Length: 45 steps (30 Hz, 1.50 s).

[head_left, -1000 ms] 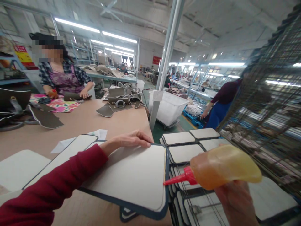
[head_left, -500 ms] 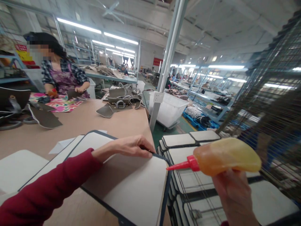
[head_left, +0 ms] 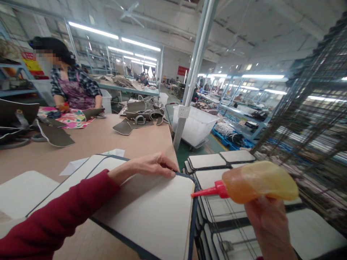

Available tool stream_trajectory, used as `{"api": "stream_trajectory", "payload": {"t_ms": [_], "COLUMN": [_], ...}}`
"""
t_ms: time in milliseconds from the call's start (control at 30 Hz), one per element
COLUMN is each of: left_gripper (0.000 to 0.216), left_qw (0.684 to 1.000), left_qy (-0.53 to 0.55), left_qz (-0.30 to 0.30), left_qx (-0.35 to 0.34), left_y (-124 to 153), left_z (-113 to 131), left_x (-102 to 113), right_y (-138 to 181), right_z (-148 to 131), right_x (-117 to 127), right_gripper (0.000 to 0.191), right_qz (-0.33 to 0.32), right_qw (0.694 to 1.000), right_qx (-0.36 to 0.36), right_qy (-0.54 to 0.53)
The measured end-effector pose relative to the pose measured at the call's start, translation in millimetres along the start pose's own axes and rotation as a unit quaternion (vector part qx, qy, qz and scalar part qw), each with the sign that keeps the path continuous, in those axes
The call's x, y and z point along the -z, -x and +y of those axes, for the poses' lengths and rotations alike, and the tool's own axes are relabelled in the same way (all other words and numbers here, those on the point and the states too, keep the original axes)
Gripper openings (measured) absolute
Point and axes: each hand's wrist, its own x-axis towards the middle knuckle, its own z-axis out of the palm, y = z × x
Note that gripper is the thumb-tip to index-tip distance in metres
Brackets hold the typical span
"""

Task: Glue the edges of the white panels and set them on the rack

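Observation:
My left hand (head_left: 153,165), in a dark red sleeve, lies with fingers pressed on the far edge of a white panel with dark blue trim (head_left: 154,209) that rests on the tan table (head_left: 103,139) at its right corner. My right hand (head_left: 269,225) grips a soft amber glue bottle (head_left: 260,180) with a red nozzle. The nozzle tip sits at the panel's right edge, close to the trim.
More white trimmed panels (head_left: 222,159) are stacked on a wire rack to the right. A tall wire shelf (head_left: 311,119) stands beyond. A person in a plaid shirt (head_left: 73,88) works at the table's far left. Grey cut pieces (head_left: 138,115) and a white bin (head_left: 196,124) lie behind.
The panel's right side was lifted half a second ago and has dropped back nearly flat. The bottle nozzle has stayed at the panel's right edge. A person in blue at right has left view.

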Motion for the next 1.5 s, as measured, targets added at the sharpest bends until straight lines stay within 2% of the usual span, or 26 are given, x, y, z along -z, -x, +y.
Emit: {"api": "stream_trajectory", "payload": {"t_ms": [300, 467, 633, 800, 1033, 1200, 1300, 1500], "left_gripper": [0.023, 0.019, 0.019, 0.019, 0.019, 0.019, 0.020, 0.021], "left_qw": [0.995, 0.993, 0.990, 0.986, 0.984, 0.980, 0.977, 0.957], "left_qy": [0.089, 0.111, 0.128, 0.147, 0.141, 0.142, 0.153, 0.179], "left_qz": [0.028, 0.035, 0.044, 0.054, 0.092, 0.121, 0.135, 0.204], "left_qx": [0.033, 0.037, 0.038, 0.050, 0.052, 0.065, 0.069, 0.099], "left_y": [1, 2, 2, 4, 5, 8, 9, 11], "left_z": [-6, -8, -9, -11, -19, -22, -23, -31], "left_x": [0, 0, 0, 1, 4, 6, 7, 10], "right_y": [4, 11, 15, 17, 24, 27, 26, 22], "right_z": [1, 1, 1, -2, -10, -9, -5, 6], "right_x": [-5, -1, 2, 3, -6, -4, 1, 6], "right_gripper": [0.036, 0.039, 0.034, 0.059, 0.077, 0.075, 0.074, 0.068], "right_qz": [0.014, 0.042, 0.034, 0.053, 0.067, 0.082, 0.070, 0.057], "right_qw": [0.999, 0.998, 0.999, 0.997, 0.991, 0.985, 0.988, 0.994], "right_qx": [-0.013, -0.037, -0.042, -0.052, -0.104, -0.127, -0.114, -0.080], "right_qy": [-0.040, -0.036, -0.007, 0.035, 0.046, 0.079, 0.074, 0.052]}}
